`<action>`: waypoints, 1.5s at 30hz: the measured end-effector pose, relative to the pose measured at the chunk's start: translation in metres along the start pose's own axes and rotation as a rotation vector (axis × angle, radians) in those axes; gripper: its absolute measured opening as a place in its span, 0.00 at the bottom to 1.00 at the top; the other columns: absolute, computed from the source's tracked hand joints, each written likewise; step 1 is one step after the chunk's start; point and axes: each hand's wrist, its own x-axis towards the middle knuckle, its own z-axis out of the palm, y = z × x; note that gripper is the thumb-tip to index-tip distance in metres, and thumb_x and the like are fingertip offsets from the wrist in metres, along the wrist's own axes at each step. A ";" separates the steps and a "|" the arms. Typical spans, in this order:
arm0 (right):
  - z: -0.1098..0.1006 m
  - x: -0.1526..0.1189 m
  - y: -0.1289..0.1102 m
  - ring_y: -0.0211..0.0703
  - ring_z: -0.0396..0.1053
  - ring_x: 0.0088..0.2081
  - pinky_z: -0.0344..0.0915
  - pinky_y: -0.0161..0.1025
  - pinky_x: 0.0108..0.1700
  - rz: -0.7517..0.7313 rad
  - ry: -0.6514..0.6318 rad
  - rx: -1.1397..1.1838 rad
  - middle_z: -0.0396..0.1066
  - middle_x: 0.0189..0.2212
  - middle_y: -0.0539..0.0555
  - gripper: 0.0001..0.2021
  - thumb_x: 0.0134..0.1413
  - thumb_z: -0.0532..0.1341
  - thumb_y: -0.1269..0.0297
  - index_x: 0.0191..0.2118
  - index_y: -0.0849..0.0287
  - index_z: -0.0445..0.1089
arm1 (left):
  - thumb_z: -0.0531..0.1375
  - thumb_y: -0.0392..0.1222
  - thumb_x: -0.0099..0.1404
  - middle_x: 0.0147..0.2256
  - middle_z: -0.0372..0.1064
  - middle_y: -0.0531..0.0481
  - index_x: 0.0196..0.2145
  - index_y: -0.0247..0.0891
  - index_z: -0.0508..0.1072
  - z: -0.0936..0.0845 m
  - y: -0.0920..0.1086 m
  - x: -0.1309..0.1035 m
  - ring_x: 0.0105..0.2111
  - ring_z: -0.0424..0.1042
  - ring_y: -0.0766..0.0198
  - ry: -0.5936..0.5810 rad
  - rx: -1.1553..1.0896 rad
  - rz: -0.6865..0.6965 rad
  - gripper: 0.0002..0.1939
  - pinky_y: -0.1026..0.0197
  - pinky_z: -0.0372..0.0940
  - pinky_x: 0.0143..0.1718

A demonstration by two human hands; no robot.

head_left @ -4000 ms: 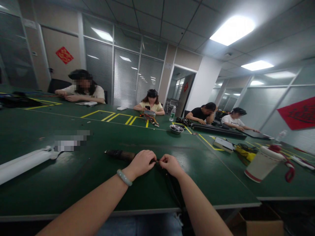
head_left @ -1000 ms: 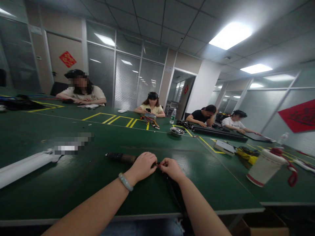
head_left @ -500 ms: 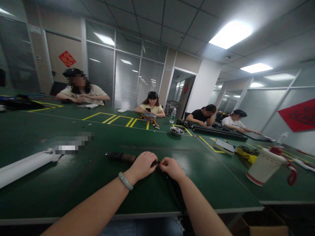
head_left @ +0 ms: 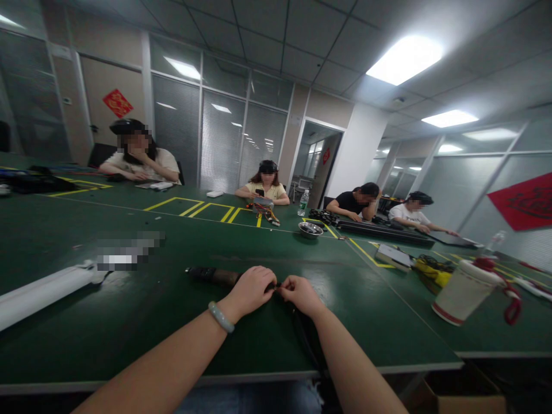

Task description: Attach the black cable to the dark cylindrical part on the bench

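Note:
A dark, tube-shaped tool (head_left: 215,276) with a narrow metal tip at its left end lies on the green tabletop; its exact kind is unclear. My left hand (head_left: 254,290) is closed over the tool's right end, its thumb and fingertips meeting my other hand. Close beside it, my right hand (head_left: 302,294) pinches at the black cord (head_left: 307,339) where it comes out of the tool. The cord trails from under my right hand toward the near table edge. My fingers hide the joint between tool and cord.
A white, long object (head_left: 47,293) lies at left. Beyond my hands is a metal bowl (head_left: 310,230) of small dark parts, with a water bottle (head_left: 303,203) behind. At right are a cup (head_left: 463,293) and a grey box (head_left: 393,257). Several people sit around the table.
My hands stay almost in place around the tool and cord. Across the table, the person at far left has raised a hand to the face.

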 end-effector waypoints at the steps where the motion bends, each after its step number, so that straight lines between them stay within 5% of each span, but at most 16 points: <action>1: 0.000 0.000 -0.001 0.36 0.70 0.25 0.62 0.29 0.26 -0.001 -0.002 0.007 0.74 0.24 0.50 0.05 0.51 0.62 0.64 0.31 0.60 0.71 | 0.61 0.36 0.60 0.36 0.69 0.51 0.35 0.40 0.70 0.000 0.000 0.000 0.40 0.67 0.60 0.002 0.002 -0.007 0.05 0.56 0.60 0.48; 45: -0.004 -0.003 -0.008 0.36 0.70 0.25 0.62 0.29 0.27 0.016 -0.021 0.017 0.74 0.23 0.50 0.06 0.52 0.63 0.63 0.32 0.61 0.72 | 0.60 0.38 0.61 0.36 0.70 0.49 0.35 0.39 0.71 0.002 -0.003 -0.002 0.39 0.69 0.60 -0.009 -0.004 -0.026 0.03 0.56 0.62 0.46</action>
